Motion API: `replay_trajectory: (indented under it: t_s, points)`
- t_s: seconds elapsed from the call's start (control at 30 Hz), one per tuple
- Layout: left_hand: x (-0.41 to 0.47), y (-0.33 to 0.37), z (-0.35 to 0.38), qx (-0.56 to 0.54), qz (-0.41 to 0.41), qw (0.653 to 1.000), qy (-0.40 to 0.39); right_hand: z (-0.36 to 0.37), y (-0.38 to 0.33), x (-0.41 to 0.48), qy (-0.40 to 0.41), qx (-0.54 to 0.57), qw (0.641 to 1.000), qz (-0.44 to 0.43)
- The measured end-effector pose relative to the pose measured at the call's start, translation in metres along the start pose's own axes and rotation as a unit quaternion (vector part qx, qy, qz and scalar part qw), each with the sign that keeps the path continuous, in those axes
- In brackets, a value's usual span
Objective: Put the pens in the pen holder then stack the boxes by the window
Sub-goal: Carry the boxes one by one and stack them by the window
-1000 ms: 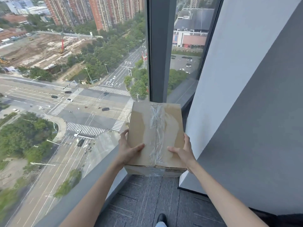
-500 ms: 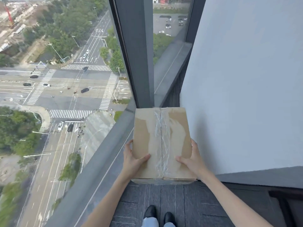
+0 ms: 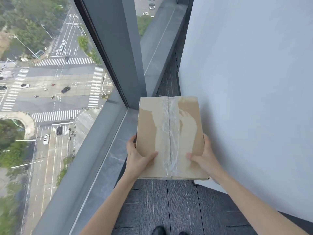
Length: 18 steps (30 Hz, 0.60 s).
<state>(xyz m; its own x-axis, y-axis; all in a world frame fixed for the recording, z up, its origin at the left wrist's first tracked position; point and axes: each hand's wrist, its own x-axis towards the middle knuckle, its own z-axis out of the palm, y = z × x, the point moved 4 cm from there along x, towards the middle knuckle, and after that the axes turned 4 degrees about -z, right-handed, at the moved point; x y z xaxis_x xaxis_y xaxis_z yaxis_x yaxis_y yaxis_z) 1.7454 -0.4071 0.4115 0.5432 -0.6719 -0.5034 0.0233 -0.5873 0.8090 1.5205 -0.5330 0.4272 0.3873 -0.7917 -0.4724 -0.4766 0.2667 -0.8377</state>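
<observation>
A brown cardboard box (image 3: 169,131), taped along its middle seam, is held flat in front of me above the dark floor. My left hand (image 3: 137,156) grips its near left side, thumb on top. My right hand (image 3: 205,160) grips the near right side the same way. The box hangs in the narrow gap between the window (image 3: 50,99) on the left and the white wall (image 3: 254,99) on the right. No pens, pen holder or other boxes are in view.
A grey window sill (image 3: 105,160) runs along the glass on the left. A dark window post (image 3: 118,48) stands just beyond the box. Dark carpet tiles (image 3: 160,200) cover the floor, with the tips of my shoes (image 3: 159,230) at the bottom edge.
My view has tilted down toward the floor. The box has come lower and closer to the corner between window post and wall, still held by both hands.
</observation>
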Motion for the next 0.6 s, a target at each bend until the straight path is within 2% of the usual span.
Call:
replay_trajectory:
  t_s: [0.27, 0.6]
  points:
    - [0.042, -0.025, 0.025, -0.001, -0.004, 1.0, 0.006, 0.003, 0.033, 0.046, -0.018, -0.012, 0.999, -0.024]
    - [0.061, -0.041, 0.054, -0.011, -0.013, 0.999, -0.04, -0.007, 0.057, 0.059, 0.001, -0.033, 0.999, -0.029]
